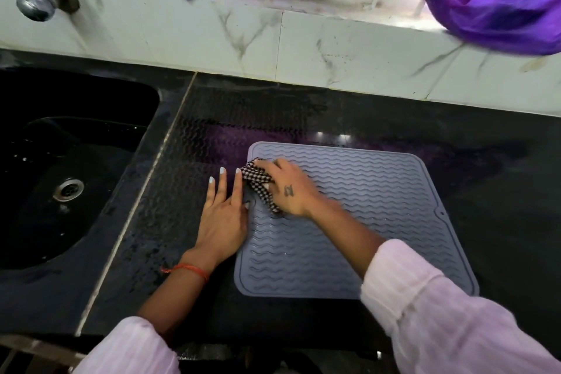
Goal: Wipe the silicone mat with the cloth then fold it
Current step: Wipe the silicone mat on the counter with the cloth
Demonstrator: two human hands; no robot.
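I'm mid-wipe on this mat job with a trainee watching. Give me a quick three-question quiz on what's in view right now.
1. True or false: the silicone mat is already folded.
2. Which hand has its grip on the checked cloth? A) left hand B) right hand C) neither
3. Fill in: the sink lies to the ___ of the mat.

Key
1. False: it lies flat on the black counter.
2. B: the right hand holds the cloth at the mat's far left corner, while the left hand lies flat at the mat's left edge.
3. Left.
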